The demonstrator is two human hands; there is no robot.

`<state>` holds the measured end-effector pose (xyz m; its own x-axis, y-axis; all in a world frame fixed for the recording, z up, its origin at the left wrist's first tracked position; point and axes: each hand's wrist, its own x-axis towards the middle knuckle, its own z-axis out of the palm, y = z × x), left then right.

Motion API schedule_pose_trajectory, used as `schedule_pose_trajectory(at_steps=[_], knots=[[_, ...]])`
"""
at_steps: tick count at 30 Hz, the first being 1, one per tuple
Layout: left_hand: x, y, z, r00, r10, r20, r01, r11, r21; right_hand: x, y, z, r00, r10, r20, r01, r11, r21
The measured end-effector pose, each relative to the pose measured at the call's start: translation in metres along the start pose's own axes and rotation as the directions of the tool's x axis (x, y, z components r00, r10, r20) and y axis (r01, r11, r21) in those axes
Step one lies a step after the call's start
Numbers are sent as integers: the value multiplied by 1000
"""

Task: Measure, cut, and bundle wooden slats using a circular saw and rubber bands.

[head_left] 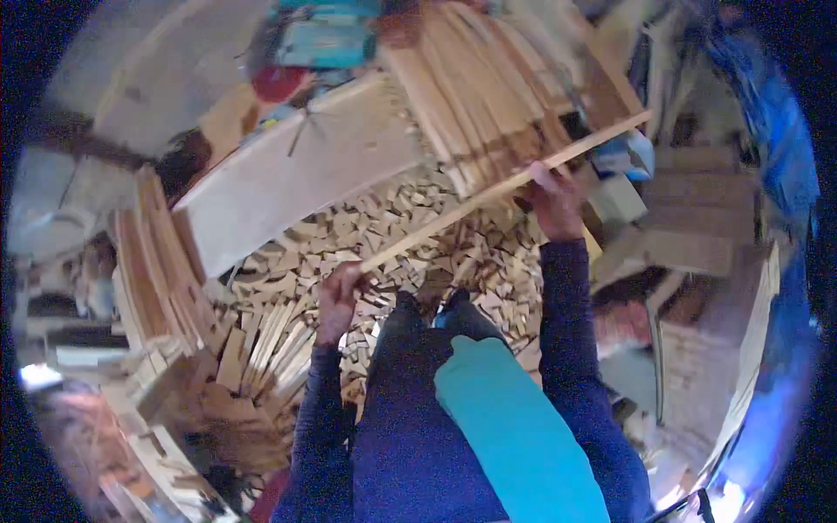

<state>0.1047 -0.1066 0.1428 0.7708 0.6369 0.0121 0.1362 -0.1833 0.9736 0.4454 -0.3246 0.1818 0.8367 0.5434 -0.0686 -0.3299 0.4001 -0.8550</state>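
Note:
My left hand is closed on the near left end of a long, narrow pale wood strip, which slants up to the right. My right hand is closed on the same strip farther along, with its fingers partly hidden under it. Beyond the strip lie reddish-brown boards at the upper right and a broad pale plank or bench top to their left. Many small wood offcuts cover the floor below the strip, around my feet.
A teal machine with a red part stands at the top. Stacked boards lean on the left, with loose sticks below them. More timber and a blue sheet are on the right.

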Motion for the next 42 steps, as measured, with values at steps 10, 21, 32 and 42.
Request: schedule_pose_trajectory(at_steps=[10, 21, 32, 42], knots=[[0, -107, -30, 839, -324, 438, 304, 945, 117, -155, 62, -76, 955, 255, -150, -231, 959, 162], [19, -78, -2, 688, -559, 462, 437, 828, 351, -247, 181, -111, 805, 316, -502, -13, 855, 518], [78, -65, 14, 703, -330, 630, 70, 914, 400, -260, 141, -144, 796, 354, -491, 66, 755, 652], [42, -83, -17, 811, -323, 487, 182, 931, 315, -230, 68, -169, 841, -58, -537, 224, 942, 249]])
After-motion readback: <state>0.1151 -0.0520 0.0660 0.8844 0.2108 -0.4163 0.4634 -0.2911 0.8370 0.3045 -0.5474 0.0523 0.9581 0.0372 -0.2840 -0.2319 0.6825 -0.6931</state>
